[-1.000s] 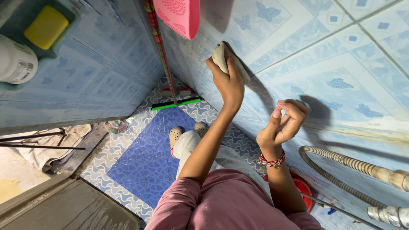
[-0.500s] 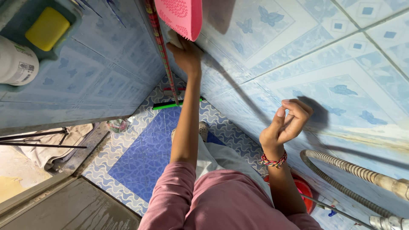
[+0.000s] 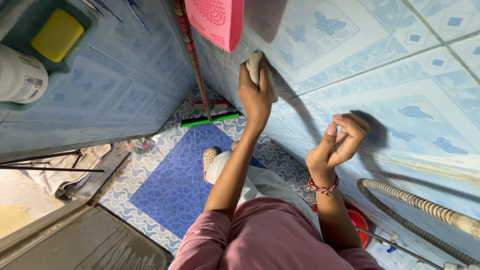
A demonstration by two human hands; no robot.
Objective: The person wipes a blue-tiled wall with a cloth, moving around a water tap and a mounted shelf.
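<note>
We've got the left hand (image 3: 256,95) up on the blue tiled wall (image 3: 380,75), fingers closed round a pale sponge (image 3: 254,67), pressed flat to the tile just below the pink mat (image 3: 216,21) hanging there. Right hand (image 3: 339,142) hovers near the wall w/ nothing in it, fingers loosely curled, beaded bracelet (image 3: 324,187) on the wrist. Corrugated hose (image 3: 420,204) runs lower right; green squeegee (image 3: 210,119) down on the floor.

Single head-worn view, looking steeply down along the tiled wall (image 3: 390,60) to the floor (image 3: 185,180), close above both raised arms; no second view to share.
</note>
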